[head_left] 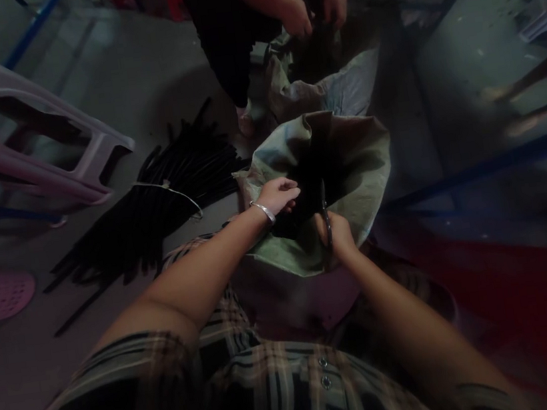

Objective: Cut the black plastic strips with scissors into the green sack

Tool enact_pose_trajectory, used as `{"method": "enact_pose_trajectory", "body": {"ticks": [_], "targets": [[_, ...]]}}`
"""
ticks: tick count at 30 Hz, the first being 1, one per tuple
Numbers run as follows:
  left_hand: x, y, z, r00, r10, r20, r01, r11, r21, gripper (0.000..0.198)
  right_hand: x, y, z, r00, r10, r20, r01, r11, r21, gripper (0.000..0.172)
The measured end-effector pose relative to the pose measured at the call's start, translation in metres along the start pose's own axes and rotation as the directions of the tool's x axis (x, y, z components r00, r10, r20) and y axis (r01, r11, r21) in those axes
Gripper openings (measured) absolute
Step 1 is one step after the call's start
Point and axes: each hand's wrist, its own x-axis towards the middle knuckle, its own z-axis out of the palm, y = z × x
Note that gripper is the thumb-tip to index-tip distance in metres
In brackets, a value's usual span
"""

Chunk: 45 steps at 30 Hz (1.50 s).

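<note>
My left hand (278, 195), with a silver bracelet at the wrist, is over the left side of an open pale woven sack (369, 182). Its fingers are curled together, and whatever they may hold is lost against the sack's dark inside. Scissors (327, 225) are in my right hand (341, 235), at the near right part of the sack mouth, their blades pointing away from me. The two hands are a short way apart. Black contents fill the shadowed middle of the sack, too dark to make out.
A bundle of long black strips or tubes (165, 189), tied with a pale band, lies on the floor to the left. Beyond it stands a pinkish plastic stool (85, 132). Opposite me, a co-worker's hands (296, 17) are over a second sack (346, 84). Blue bars (500, 165) cross at right.
</note>
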Motion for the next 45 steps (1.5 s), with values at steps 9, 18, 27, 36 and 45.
{"method": "enact_pose_trajectory", "body": {"ticks": [9, 18, 27, 36, 45], "targets": [[0.003, 0.004, -0.009, 0.986, 0.132, -0.101, -0.121, 0.987, 0.101, 0.013, 0.003, 0.005, -0.007, 0.999, 0.006, -0.039, -0.005, 1.0, 0.018, 0.049], [0.001, 0.015, -0.014, 0.983, 0.144, -0.116, -0.141, 0.989, 0.037, 0.03, 0.01, 0.01, -0.009, 0.992, 0.062, 0.113, -0.042, 0.984, -0.174, 0.06], [-0.001, 0.02, -0.023, 0.982, 0.134, -0.131, -0.136, 0.991, -0.006, 0.029, 0.009, 0.023, -0.026, 0.927, 0.148, 0.344, -0.001, 0.919, -0.393, 0.054], [-0.001, 0.019, -0.034, 0.976, 0.151, -0.159, -0.156, 0.988, -0.019, 0.028, 0.017, 0.026, -0.036, 0.932, 0.166, 0.322, -0.021, 0.912, -0.41, 0.059], [-0.004, 0.016, -0.049, 0.97, 0.148, -0.195, -0.161, 0.986, -0.053, 0.025, 0.008, 0.028, -0.049, 0.923, 0.22, 0.317, -0.053, 0.886, -0.461, 0.062]]}}
